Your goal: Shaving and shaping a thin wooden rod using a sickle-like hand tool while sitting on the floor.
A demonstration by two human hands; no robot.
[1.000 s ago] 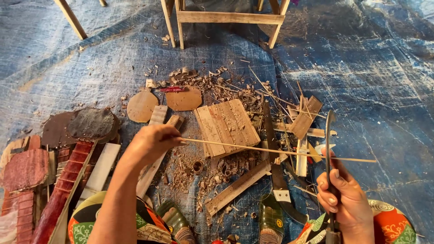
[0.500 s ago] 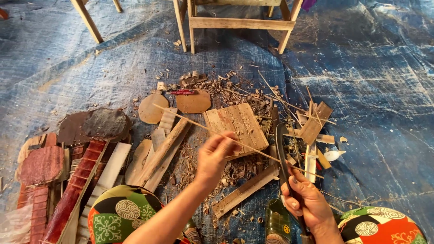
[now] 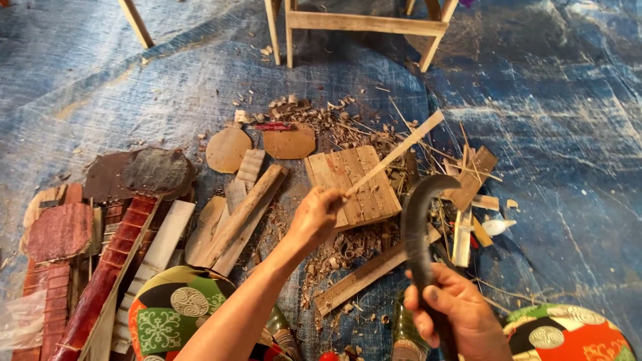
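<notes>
Over splintery shavings (image 3: pixel 348 247) — left hand (image 3: pixel 314 217), thin bamboo strip (image 3: pixel 394 154), right hand (image 3: pixel 455 314), curved dark blade (image 3: pixel 418 220)

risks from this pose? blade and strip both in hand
1. The curved blade in the right hand arcs up close to the left hand; a slip could likely cut the fingers.
2. The thin strip is pinched at one end only, so it may flex or snap under the blade.
3. Shavings litter the tarp and could hide sharp offcuts.

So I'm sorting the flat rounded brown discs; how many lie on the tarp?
2, side by side beyond the ribbed wooden board: the left disc and the right disc. More may hide under the shavings.
</notes>
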